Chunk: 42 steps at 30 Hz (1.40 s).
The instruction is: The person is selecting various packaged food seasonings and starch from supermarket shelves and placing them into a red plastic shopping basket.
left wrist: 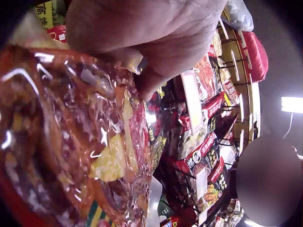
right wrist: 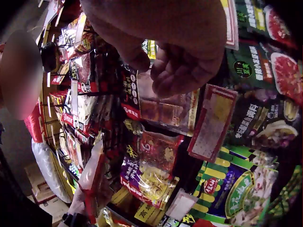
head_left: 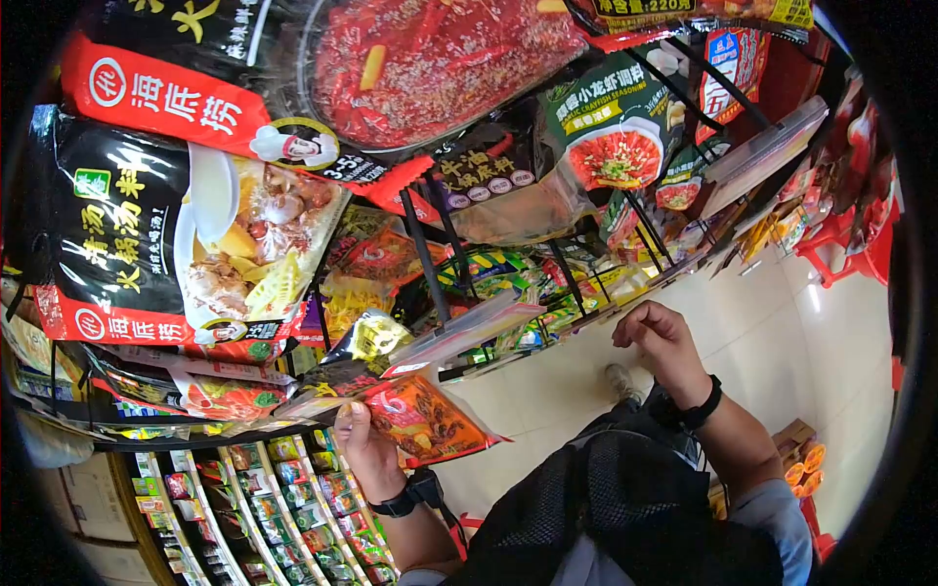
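Observation:
A red-orange seasoning packet [head_left: 430, 418] with a glossy clear front is pinched at its edge by my left hand [head_left: 369, 451], thumb on top, just below the shelf's front edge. In the left wrist view that packet [left wrist: 71, 137] fills the lower left, showing dark red contents and a yellow patch under the thumb and palm [left wrist: 156, 30]. My right hand [head_left: 664, 344] hangs away from the rack with fingers loosely curled. Nothing is held in it. Hotpot base packs [right wrist: 163, 106] hang behind the right hand [right wrist: 180, 52] in the right wrist view.
Large black-and-red hotpot packs [head_left: 195, 234] hang on hooks at the left. Black metal hooks [head_left: 425, 259] and clear price-tag holders [head_left: 459, 332] jut out over the aisle. Lower shelves [head_left: 264, 508] carry rows of small packets. A red plastic stool [head_left: 860, 254] stands on the tiled floor.

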### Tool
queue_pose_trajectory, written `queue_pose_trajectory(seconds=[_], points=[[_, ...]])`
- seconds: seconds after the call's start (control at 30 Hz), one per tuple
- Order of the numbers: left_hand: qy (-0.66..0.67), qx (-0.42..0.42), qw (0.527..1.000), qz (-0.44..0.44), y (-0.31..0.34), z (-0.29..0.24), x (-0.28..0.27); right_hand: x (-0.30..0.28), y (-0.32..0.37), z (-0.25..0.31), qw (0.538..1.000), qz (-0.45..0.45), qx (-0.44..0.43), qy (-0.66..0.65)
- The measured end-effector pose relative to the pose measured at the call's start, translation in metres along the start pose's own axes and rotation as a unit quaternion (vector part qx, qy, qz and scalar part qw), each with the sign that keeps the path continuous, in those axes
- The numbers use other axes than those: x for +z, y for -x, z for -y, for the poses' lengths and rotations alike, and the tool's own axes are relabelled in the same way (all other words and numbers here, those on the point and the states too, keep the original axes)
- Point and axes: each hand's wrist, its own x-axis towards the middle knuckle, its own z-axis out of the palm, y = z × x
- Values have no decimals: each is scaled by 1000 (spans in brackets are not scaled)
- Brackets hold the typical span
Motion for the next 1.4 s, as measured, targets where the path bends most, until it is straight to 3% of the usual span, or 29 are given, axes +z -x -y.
queue_pose_trajectory(seconds=[0.57, 0.8, 0.83, 0.93, 1.1, 1.17, 1.2, 1.3, 1.4], points=[[-77, -29, 996, -19, -2, -20, 5, 17, -6, -7, 1000, -14, 21, -18], [-43, -37, 998, 12, -38, 7, 5, 15, -2, 1, 1000, 5, 19, 2], [-34, -40, 998, -25, -44, 13, 7, 14, 1, 2, 1000, 7, 13, 10], [42, -18, 999, 5, -65, 26, 17, 13, 6, 5, 1000, 7, -7, 14], [90, -20, 995, -38, -112, 63, 16, 23, 18, 38, 997, -15, -51, 62], [34, 30, 999, -22, -126, 74, 20, 18, 21, 38, 995, -21, -60, 80], [-6, 1, 996, -85, -120, 72, 29, 16, 25, 38, 995, -27, -58, 79], [24, 11, 1000, -2, -137, 76, 35, 14, 34, 38, 993, -34, -69, 87], [41, 30, 999, 6, -146, 77, 35, 16, 39, 40, 993, -35, -72, 81]])
